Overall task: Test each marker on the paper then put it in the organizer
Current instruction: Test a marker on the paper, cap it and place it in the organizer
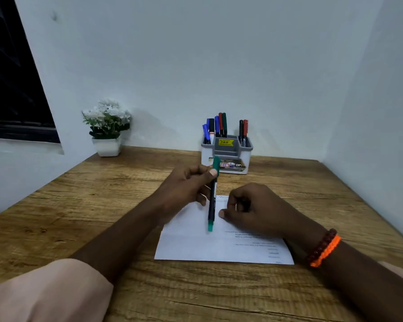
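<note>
Wooden desk (79, 217) against white walls. Left hand (186, 189) grips green marker (212, 201) mid-barrel, cap end up, tip end down over paper (196, 247). Right hand (254, 210) curled loosely, empty, resting on paper. Paper's printed lines too small to read; squiggles near top edge. Organizer (227, 156) beyond, holding markers; yellow sticker reads "49.00", lower label partly hidden. Potted flowers (106, 126) far left.
</note>
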